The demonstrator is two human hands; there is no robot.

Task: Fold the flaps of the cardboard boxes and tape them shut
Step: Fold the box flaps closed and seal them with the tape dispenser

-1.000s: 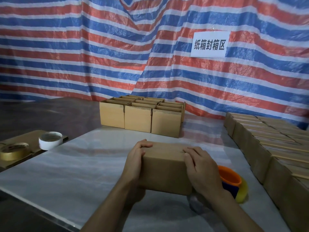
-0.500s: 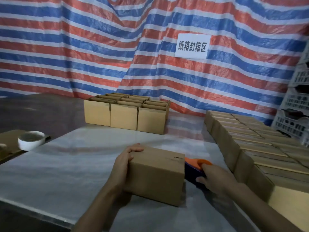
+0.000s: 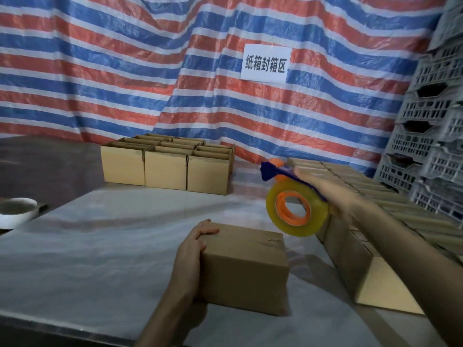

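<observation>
A closed brown cardboard box (image 3: 246, 269) sits on the white table in front of me. My left hand (image 3: 191, 249) grips its left side, fingers curled over the top edge. My right hand (image 3: 333, 196) holds a tape dispenser (image 3: 295, 209) in the air above and to the right of the box. The dispenser has a blue and orange body and carries a roll of clear yellowish tape. It is blurred from motion.
A block of open-topped boxes (image 3: 166, 162) stands at the back of the table (image 3: 100, 246). Rows of boxes (image 3: 370, 221) line the right side. A white tape roll (image 3: 15, 211) lies at the left edge. Grey plastic crates (image 3: 431, 136) are stacked at the right.
My right hand left the box, took the tape dispenser from the table beside it and lifted it up above the box. My left hand stayed on the box's left side.
</observation>
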